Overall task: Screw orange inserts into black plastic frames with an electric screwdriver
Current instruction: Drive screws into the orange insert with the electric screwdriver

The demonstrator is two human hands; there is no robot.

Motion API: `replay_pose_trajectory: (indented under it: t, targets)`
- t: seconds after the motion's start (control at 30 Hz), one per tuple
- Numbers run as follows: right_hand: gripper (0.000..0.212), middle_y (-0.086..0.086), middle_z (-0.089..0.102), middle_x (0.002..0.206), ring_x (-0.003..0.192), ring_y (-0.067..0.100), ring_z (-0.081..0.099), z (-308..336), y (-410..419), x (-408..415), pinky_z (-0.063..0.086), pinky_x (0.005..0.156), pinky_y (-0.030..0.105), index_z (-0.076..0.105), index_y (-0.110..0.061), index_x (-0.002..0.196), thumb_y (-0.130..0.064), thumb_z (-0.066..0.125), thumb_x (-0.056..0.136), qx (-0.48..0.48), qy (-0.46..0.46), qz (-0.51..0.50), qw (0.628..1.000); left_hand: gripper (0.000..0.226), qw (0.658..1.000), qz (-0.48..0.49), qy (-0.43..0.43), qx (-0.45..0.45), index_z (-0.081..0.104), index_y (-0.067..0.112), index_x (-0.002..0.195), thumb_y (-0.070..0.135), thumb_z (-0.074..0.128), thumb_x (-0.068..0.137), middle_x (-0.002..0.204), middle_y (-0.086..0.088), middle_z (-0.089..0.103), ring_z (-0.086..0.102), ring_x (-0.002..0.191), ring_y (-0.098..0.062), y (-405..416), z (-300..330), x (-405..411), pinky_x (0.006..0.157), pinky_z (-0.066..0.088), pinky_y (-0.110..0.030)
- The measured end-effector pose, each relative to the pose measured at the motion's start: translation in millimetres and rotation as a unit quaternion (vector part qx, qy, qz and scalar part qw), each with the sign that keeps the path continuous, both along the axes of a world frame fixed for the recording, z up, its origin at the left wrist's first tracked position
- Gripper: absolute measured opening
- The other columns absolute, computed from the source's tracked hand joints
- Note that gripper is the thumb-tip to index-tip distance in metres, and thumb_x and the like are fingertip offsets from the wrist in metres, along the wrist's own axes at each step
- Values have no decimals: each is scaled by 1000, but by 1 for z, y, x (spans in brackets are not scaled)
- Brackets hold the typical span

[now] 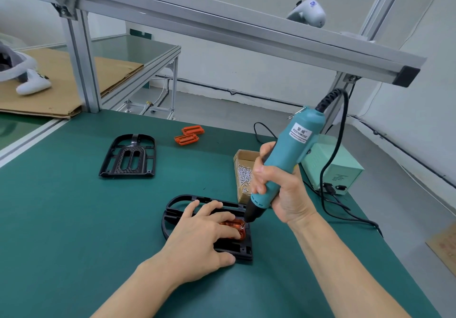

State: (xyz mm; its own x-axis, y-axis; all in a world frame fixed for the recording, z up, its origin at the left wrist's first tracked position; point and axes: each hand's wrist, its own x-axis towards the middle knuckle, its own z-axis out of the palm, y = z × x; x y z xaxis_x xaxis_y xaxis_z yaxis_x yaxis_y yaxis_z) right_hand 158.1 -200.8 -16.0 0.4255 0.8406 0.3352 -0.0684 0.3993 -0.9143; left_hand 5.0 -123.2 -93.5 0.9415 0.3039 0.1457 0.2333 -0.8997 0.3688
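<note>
While the left hand [204,233] presses flat, fingers straight, on an orange insert [235,227] seated in the near black frame [172,209], the right hand [276,189] keeps its grip clamped round the teal electric screwdriver [288,154], whose tip meets the insert's corner. One open cardboard box [243,169] beside the frame holds many small silver screws [244,175]. Counted on the green table [74,219]: two black frames, the second [129,157] lying apart at far left, and two loose orange inserts [189,135] beyond.

orange insert [235,226] in black frame [172,209], teal screwdriver [283,164] tilted
</note>
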Motion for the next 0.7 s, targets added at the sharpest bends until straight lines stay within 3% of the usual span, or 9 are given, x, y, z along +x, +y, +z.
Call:
replay_pose_trajectory:
  t: [0.13,0.33,0.57,0.63,0.7]
  targets:
    - [22,-1,41,54,40,12,37,-3,-1,6,40,47,24,52,-16,85,1,54,71,10,57,-29,998,47,1000,0,-1,-7,54,49,124,54,56,78,144,29,33,5,140,1,1,0,0,113,-12,-34]
    - [25,-3,40,51,38,11,35,20,0,15,37,47,20,54,-16,83,1,57,65,60,71,-5,996,46,1000,5,4,-16,55,49,123,55,57,77,143,30,34,5,138,3,0,2,0,113,-12,-32]
    - [21,-4,40,53,41,11,37,37,-9,24,38,49,22,50,-17,84,0,51,73,107,69,-102,987,44,1000,24,8,-14,55,48,124,62,49,83,144,30,32,4,140,1,-14,3,7,115,-10,-36]
    - [21,-3,40,54,42,12,38,29,-15,23,39,49,22,51,-19,81,0,53,73,122,82,-146,978,44,999,21,-2,-34,60,45,119,66,46,82,140,29,38,11,138,1,-17,7,11,115,-5,-35]
    - [22,-2,40,56,44,13,38,24,-22,27,39,50,23,53,-21,78,0,55,73,138,102,-191,966,43,997,21,-38,-57,66,41,108,65,45,79,129,28,49,28,130,0,-12,16,20,111,11,-33]
